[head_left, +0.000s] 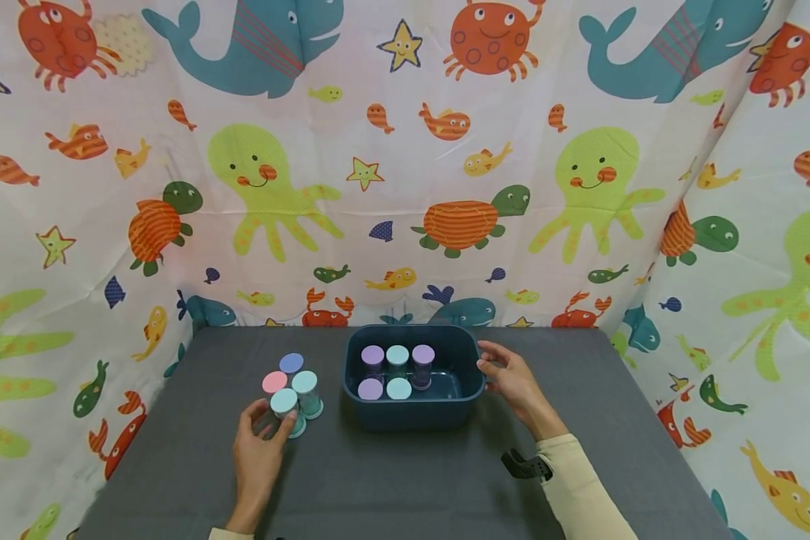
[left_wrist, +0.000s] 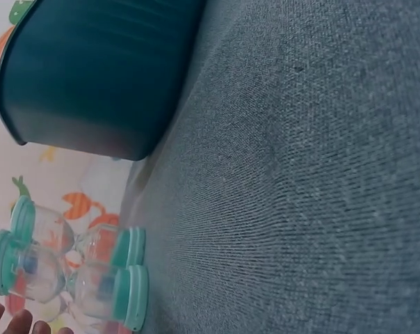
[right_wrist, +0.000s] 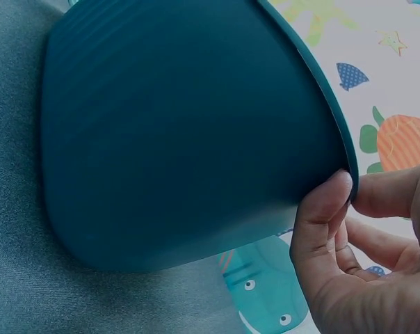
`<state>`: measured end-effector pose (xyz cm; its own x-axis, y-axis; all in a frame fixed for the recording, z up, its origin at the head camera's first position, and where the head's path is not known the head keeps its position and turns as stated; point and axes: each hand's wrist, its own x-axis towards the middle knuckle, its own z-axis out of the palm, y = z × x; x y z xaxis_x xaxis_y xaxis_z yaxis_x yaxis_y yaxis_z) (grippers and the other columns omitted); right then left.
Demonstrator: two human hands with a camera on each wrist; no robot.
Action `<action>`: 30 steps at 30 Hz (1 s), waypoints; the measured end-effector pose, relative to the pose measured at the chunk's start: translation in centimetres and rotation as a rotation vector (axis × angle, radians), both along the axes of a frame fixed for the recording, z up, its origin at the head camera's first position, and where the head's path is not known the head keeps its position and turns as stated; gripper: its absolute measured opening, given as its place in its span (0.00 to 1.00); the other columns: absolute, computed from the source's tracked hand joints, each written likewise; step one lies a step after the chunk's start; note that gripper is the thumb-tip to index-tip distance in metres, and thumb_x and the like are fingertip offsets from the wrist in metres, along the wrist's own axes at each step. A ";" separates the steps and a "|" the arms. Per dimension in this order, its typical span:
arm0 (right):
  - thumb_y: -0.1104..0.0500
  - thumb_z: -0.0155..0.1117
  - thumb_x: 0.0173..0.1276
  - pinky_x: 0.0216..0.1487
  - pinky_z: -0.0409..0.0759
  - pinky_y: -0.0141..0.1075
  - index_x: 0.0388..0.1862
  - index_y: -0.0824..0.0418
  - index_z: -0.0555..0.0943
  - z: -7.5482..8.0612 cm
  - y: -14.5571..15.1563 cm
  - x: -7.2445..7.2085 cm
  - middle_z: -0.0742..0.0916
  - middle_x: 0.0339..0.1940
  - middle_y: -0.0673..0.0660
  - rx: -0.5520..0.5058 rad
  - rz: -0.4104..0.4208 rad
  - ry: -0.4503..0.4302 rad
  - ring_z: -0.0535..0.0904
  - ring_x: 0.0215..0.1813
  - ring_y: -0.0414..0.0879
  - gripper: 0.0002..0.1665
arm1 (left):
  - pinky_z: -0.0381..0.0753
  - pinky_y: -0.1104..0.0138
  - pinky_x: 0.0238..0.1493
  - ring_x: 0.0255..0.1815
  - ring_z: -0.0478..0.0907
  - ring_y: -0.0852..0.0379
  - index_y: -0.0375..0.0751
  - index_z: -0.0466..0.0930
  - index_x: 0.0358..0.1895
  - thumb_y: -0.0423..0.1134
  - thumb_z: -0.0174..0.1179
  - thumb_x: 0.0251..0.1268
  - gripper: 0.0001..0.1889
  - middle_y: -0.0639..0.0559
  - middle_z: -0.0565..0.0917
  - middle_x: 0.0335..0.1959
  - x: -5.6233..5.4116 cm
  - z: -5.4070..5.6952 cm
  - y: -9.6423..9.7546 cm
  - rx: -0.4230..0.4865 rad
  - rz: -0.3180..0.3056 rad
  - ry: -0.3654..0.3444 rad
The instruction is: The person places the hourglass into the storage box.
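Note:
My left hand (head_left: 259,444) reaches around the nearest teal-capped sand timer (head_left: 284,403), thumb and fingers spread on either side of it; firm contact cannot be made out. Beside it stand a second teal-capped sand timer (head_left: 305,384), a pink-capped one (head_left: 274,382) and a blue-capped one (head_left: 292,364). In the left wrist view, two clear timers with teal caps (left_wrist: 137,299) stand upright, fingertips (left_wrist: 21,323) near them. My right hand (head_left: 517,384) pinches the rim of a dark blue bin (right_wrist: 182,139) between thumb and fingers. Inside the bin are several purple-capped (head_left: 423,355) and teal-capped timers (head_left: 398,388).
A grey cloth (head_left: 391,487) covers the table. Behind and at the sides hangs a curtain (head_left: 405,165) printed with sea animals. A black strap (head_left: 528,465) is around the right wrist, by the sleeve.

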<state>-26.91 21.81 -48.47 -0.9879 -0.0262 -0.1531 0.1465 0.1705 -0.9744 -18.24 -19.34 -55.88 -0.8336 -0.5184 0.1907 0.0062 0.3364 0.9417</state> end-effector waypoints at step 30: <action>0.59 0.55 0.75 0.46 0.81 0.43 0.70 0.55 0.70 0.0 -0.1 0.1 0.74 0.55 0.59 0.008 -0.010 -0.008 0.73 0.49 0.52 0.25 | 0.77 0.80 0.45 0.49 0.74 0.65 0.39 0.78 0.57 0.46 0.76 0.50 0.31 0.46 0.81 0.51 -1.3 -0.7 -0.3 -0.117 0.002 0.010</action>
